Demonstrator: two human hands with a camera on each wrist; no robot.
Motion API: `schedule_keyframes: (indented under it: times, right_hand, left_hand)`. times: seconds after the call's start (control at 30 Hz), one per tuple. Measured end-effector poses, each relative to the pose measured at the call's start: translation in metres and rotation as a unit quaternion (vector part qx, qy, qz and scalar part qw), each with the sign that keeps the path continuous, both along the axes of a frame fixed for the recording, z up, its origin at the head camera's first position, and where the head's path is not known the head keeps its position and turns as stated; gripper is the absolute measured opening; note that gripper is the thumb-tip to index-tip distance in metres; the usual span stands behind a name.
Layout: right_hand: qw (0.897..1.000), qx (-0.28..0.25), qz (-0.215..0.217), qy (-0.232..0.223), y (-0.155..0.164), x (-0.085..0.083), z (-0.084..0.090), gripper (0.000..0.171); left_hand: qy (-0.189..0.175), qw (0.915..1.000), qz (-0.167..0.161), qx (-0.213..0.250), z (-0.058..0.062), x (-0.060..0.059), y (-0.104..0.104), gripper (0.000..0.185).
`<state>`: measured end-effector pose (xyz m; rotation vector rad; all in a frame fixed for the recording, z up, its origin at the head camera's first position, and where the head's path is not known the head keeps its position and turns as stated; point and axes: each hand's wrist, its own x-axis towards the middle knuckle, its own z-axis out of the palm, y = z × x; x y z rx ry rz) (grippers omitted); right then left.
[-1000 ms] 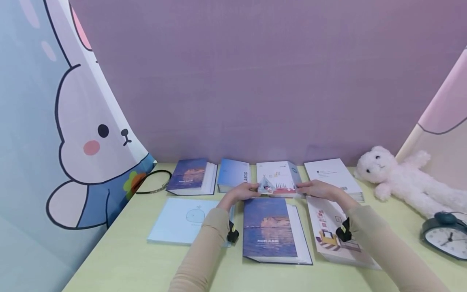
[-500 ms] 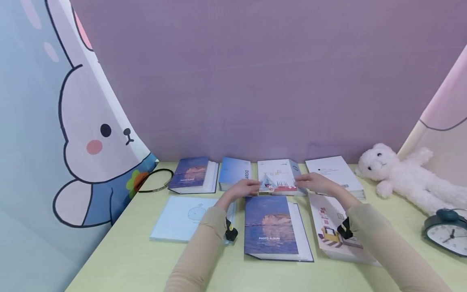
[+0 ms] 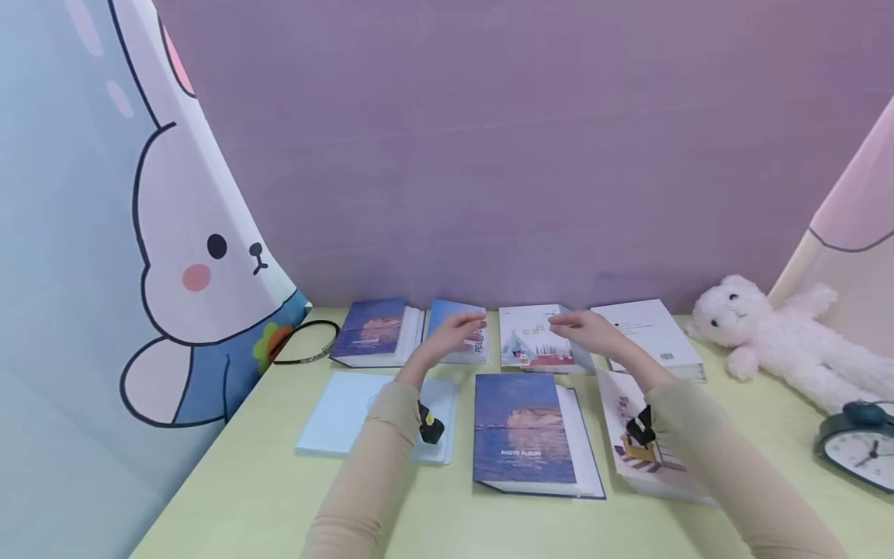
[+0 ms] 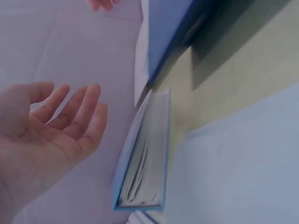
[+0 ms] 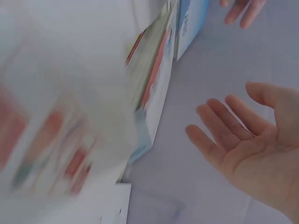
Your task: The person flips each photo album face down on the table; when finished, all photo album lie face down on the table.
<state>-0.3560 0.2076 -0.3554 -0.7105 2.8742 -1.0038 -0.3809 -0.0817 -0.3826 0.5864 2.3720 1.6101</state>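
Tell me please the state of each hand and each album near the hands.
left hand: open, holds nothing, above the blue album.
right hand: open, holds nothing.
white tent album: closed, flat, between the hands.
blue album: closed, flat.
sunset photo album: closed, flat.

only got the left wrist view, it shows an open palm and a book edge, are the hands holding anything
Observer: No. In the head view the left hand hovers open above a blue album.
Operator: and the right one
Observer: The right hand is open too, above the white tent-picture album, gripping nothing.
Operator: whats nearest me on the desk
Observer: A sunset-cover photo album lies flat between the two forearms.
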Motion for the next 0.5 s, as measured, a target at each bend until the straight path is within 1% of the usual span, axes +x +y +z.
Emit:
schedule_keyframes:
  times: [0.07, 0.17, 0.27, 0.33, 0.4, 0.5]
  right_hand:
    - [1.0, -0.018, 0.002, 0.014, -0.008, -0.003, 0.002, 0.044]
    - [0.998, -0.047, 0.002, 0.033, -0.02, -0.009, 0.002, 0.044]
    - [0.996, -0.074, -0.005, 0.043, -0.034, -0.014, 0.002, 0.044]
    - [0.995, -0.086, -0.007, 0.046, -0.044, -0.015, 0.002, 0.044]
    - [0.994, -0.096, -0.008, 0.042, -0.053, -0.016, 0.003, 0.043]
    - [0.994, -0.109, -0.005, 0.033, -0.065, -0.018, 0.005, 0.043]
  left_hand:
    - [0.001, 0.9999, 0.015, 0.006, 0.006, 0.0, -0.005, 0.043]
    - [0.009, 0.9986, 0.05, 0.016, 0.009, -0.001, -0.012, 0.041]
    - [0.019, 0.9953, 0.089, 0.033, 0.008, -0.002, -0.02, 0.039]
    - [0.024, 0.993, 0.107, 0.043, 0.005, -0.003, -0.026, 0.039]
    - [0.022, 0.9919, 0.116, 0.046, 0.003, -0.003, -0.034, 0.039]
    - [0.019, 0.9921, 0.115, 0.045, 0.002, -0.004, -0.046, 0.04]
